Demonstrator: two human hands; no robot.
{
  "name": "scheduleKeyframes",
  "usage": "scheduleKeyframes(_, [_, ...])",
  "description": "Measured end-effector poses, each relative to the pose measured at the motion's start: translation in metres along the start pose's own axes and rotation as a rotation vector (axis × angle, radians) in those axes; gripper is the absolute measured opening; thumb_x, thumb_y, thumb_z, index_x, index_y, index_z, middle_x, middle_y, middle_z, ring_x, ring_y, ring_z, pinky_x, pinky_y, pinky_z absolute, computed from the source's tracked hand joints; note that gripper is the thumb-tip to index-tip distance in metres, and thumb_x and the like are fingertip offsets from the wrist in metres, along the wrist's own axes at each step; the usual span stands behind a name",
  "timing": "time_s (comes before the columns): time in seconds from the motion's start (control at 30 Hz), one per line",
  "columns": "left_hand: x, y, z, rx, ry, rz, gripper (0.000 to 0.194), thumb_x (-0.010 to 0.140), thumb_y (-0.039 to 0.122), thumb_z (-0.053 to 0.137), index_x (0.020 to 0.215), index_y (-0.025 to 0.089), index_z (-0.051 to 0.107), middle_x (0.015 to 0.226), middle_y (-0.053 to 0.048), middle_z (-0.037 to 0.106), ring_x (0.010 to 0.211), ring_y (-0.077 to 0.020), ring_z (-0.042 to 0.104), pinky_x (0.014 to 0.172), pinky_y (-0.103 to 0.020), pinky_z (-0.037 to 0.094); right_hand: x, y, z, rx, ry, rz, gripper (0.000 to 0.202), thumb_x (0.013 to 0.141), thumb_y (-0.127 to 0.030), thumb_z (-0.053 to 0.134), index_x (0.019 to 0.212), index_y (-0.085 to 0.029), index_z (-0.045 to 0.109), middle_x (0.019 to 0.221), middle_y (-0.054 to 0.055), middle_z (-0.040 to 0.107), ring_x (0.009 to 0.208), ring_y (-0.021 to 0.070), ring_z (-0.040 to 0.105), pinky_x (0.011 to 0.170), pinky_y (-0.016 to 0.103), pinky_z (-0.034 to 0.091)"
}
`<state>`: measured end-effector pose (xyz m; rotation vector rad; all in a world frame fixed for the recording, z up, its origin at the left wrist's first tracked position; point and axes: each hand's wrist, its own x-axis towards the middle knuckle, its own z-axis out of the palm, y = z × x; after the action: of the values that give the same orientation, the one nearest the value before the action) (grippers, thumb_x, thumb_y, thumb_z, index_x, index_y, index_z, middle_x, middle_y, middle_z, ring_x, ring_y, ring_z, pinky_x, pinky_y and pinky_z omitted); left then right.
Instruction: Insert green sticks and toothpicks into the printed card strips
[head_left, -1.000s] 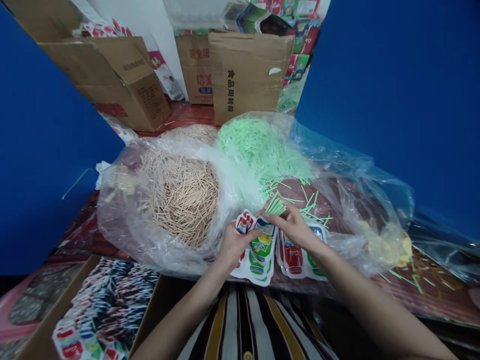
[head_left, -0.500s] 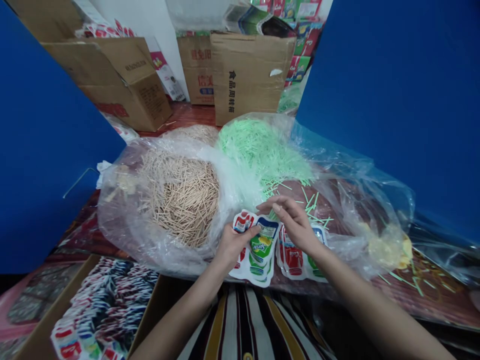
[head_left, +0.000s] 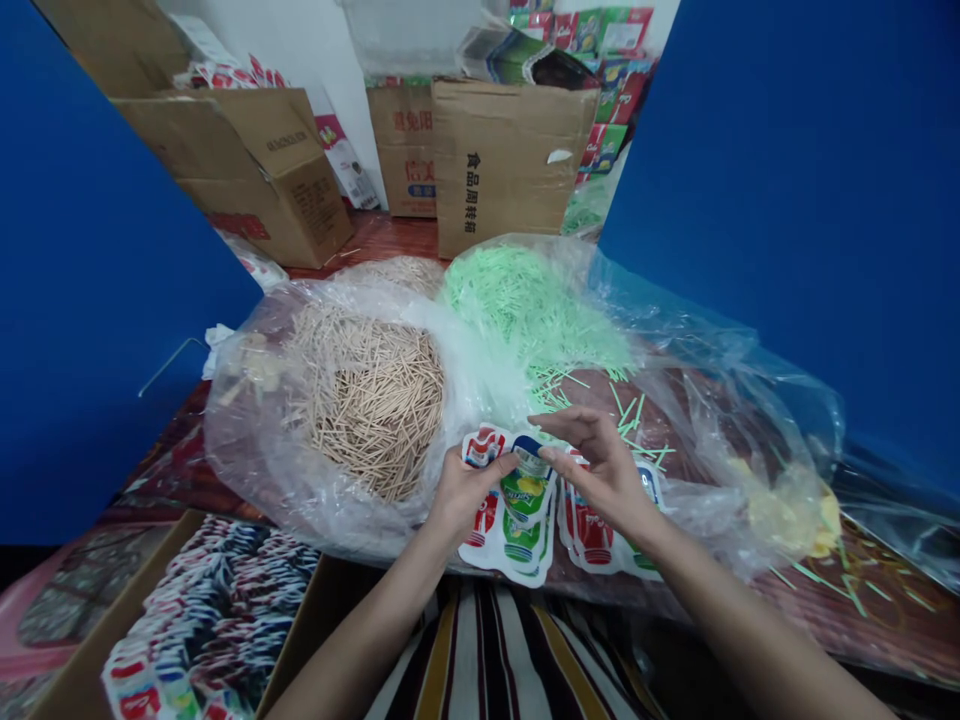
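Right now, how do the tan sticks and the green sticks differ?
Place: mainly, the tan sticks lie left and nearer, the green sticks right and farther back. Spread: tan sticks lie mostly piled; several green sticks are scattered beside the right hand. Both are thin, with clear plastic around them.

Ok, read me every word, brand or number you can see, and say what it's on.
"Sprite": top green print of the packets in the left hand, slightly blurred.
"Cola": red packet lying beside them.
"Cola": red packet at the front of the lower-left box.
"食品周转箱": front carton.
"避免阳" and "信美": carton behind it, partly covered.
Too small or blurred: the left carton's print and the packets' fine print.
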<state>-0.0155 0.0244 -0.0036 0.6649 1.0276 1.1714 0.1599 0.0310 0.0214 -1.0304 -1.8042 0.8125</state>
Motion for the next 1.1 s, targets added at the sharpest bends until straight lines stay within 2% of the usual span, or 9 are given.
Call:
scheduleKeyframes(0.17, [-0.004,0.004,0.002,0.025,-0.017,0.064,0.026,0.056,0.026,0.083,0.073,0.012,0.068,0.069,-0.001,0.07,0.063,-0.0137,0.062,0.064,-0.025,0.051,-0.002,0.001,0.0,-0.243,-0.101,-0.194,0.021,0.082,-0.027,0.065,0.1,-0.021,0.056,0.1,0.007,0.066,0.097,0.0213,0.063,0.084,0.034,0.05])
scheduleKeyframes(0.27, [-0.006,0.004,0.002,0.03,-0.016,0.06,0.025,0.057,0.025,0.082,0.071,0.011,0.067,0.067,-0.001,0.069,0.062,-0.0137,0.062,0.063,-0.025,0.05,-0.004,-0.001,0.0,-0.236,-0.084,-0.134,0.024,0.08,-0.029,0.067,0.1,-0.021,0.055,0.095,0.005,0.066,0.088,0.0192,0.064,0.077,0.03,0.051])
scheduleKeyframes(0.37, [-0.007,0.003,0.002,-0.004,-0.041,0.041,0.024,0.058,0.025,0.081,0.073,0.012,0.067,0.07,-0.001,0.069,0.064,-0.0147,0.062,0.066,-0.027,0.051,-0.004,-0.005,0.0,-0.147,-0.001,-0.057,0.03,0.079,-0.03,0.069,0.104,-0.023,0.053,0.101,0.005,0.065,0.092,0.0187,0.063,0.081,0.03,0.05])
scheduleKeyframes(0.6, [-0.008,0.0,0.001,0.021,-0.031,0.087,0.022,0.059,0.021,0.081,0.076,0.012,0.069,0.069,-0.001,0.069,0.065,-0.0135,0.062,0.066,-0.024,0.05,-0.001,-0.009,0.0,-0.207,-0.171,-0.163,0.017,0.082,-0.029,0.065,0.095,-0.019,0.059,0.088,0.005,0.064,0.082,0.0176,0.061,0.074,0.029,0.049])
scheduleKeyframes(0.67, [-0.009,0.0,0.002,-0.005,-0.006,0.066,0.023,0.058,0.022,0.081,0.076,0.013,0.068,0.072,-0.001,0.07,0.066,-0.014,0.063,0.066,-0.025,0.051,-0.001,-0.011,0.0,-0.194,-0.195,-0.103,0.018,0.081,-0.03,0.066,0.095,-0.02,0.06,0.089,0.004,0.063,0.084,0.0178,0.061,0.076,0.029,0.049])
scheduleKeyframes(0.8, [-0.011,-0.002,0.006,-0.061,0.048,0.014,0.027,0.059,0.025,0.082,0.078,0.014,0.067,0.075,-0.002,0.071,0.067,-0.0154,0.065,0.067,-0.027,0.052,-0.007,-0.009,0.007,0.089,-0.025,0.144,0.061,0.072,-0.034,0.075,0.124,-0.024,0.046,0.105,0.005,0.064,0.092,0.0194,0.063,0.081,0.033,0.051])
scheduleKeyframes(0.87, [-0.012,-0.002,0.007,-0.066,0.049,0.001,0.028,0.061,0.028,0.081,0.08,0.013,0.067,0.074,-0.003,0.071,0.067,-0.0164,0.065,0.067,-0.028,0.052,-0.011,-0.004,0.013,0.253,0.011,0.277,0.053,0.073,-0.036,0.073,0.118,-0.021,0.051,0.1,0.006,0.066,0.086,0.019,0.064,0.076,0.032,0.053])
scheduleKeyframes(0.97, [-0.013,0.0,0.005,-0.048,-0.005,-0.028,0.033,0.061,0.029,0.08,0.087,0.013,0.067,0.077,-0.004,0.073,0.069,-0.0181,0.067,0.07,-0.031,0.053,-0.015,0.003,0.017,0.41,0.035,0.404,0.028,0.075,-0.038,0.07,0.091,-0.016,0.063,0.085,0.005,0.07,0.075,0.0183,0.065,0.069,0.031,0.054])
scheduleKeyframes(1.1, [-0.014,0.002,0.0,-0.01,-0.059,-0.062,0.037,0.058,0.027,0.082,0.089,0.012,0.067,0.079,-0.006,0.074,0.067,-0.0177,0.068,0.069,-0.031,0.054,-0.015,0.006,0.011,0.473,0.123,0.461,0.027,0.065,-0.034,0.078,0.081,-0.016,0.065,0.074,0.002,0.071,0.065,0.0168,0.065,0.063,0.029,0.054])
